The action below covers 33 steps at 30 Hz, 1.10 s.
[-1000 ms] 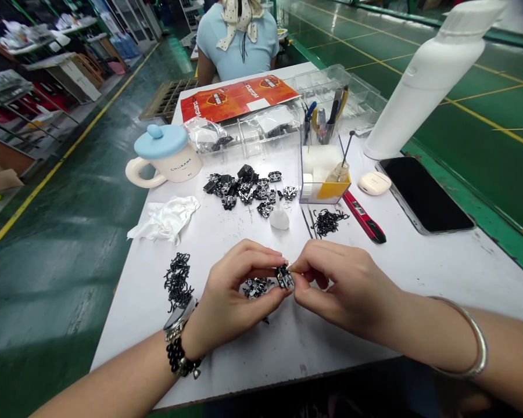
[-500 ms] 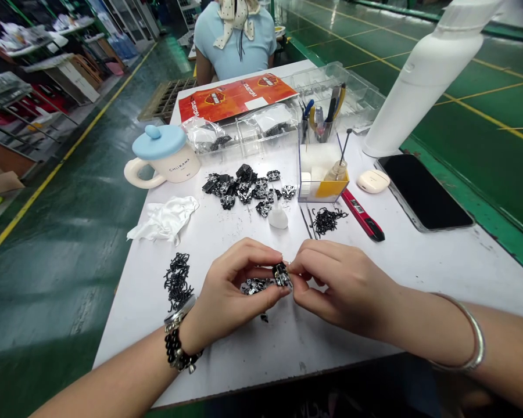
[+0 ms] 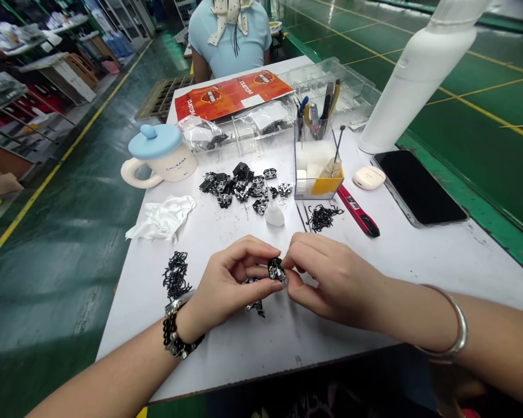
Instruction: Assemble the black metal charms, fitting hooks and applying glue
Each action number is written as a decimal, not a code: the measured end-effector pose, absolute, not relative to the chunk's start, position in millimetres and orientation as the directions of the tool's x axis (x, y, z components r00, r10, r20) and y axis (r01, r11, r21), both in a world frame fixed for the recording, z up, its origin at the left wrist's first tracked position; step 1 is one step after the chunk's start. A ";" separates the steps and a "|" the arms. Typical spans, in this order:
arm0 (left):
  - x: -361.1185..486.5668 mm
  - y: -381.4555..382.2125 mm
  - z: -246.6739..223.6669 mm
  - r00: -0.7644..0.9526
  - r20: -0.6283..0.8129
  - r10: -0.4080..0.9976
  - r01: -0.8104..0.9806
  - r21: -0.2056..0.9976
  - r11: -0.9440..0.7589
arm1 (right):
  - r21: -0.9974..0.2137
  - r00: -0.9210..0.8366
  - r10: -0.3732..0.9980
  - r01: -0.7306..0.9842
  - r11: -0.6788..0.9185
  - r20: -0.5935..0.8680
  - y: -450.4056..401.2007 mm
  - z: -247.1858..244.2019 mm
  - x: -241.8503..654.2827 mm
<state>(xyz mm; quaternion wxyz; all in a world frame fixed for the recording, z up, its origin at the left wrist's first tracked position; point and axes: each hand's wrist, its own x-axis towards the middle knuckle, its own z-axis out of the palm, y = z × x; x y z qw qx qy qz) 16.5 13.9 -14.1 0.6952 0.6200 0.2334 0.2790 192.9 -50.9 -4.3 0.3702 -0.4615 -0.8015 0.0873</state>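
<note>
Between the thumb and fingers of my left hand [image 3: 230,278] is a small black-and-silver part [image 3: 276,269], held above the white table. My right hand [image 3: 335,276] is pinched closed at the part's right edge; whatever its fingertips grip is too small and hidden to make out. Below and behind my left fingers lie more black-and-silver pieces [image 3: 256,306], partly covered. A pile of small black curved pieces [image 3: 176,276] is beside my left wrist, and a similar pile [image 3: 325,217] lies beyond my right hand.
Farther back are a heap of black-and-silver parts [image 3: 242,183], a small white dropper bottle [image 3: 274,215], a clear tool box [image 3: 318,186], a red cutter [image 3: 358,212], a lidded mug [image 3: 169,165], a crumpled cloth [image 3: 161,217], a phone [image 3: 418,188] and a tall white bottle [image 3: 418,81]. A person sits opposite.
Both hands and the held part have shifted slightly left in view, along with the whole scene. More of the loose pieces shows below my left thumb. The grip looks much the same.
</note>
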 end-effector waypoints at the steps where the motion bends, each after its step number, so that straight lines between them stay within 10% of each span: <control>1: 16.6 14.0 -14.0 0.738 0.014 0.674 -0.104 0.990 0.092 | -0.513 -0.297 0.823 0.666 0.542 0.484 -50.7 -3.5 193.6; 10: 17.2 14.3 -14.5 0.692 0.011 0.722 -0.121 0.987 0.101 | -0.771 -0.132 0.953 0.563 0.298 0.271 -53.6 2.3 189.3; 33: 18.1 8.6 -10.7 0.609 0.010 0.793 -0.002 1.000 -0.011 | -0.487 -0.194 0.822 0.724 0.488 0.535 -52.9 -9.4 186.8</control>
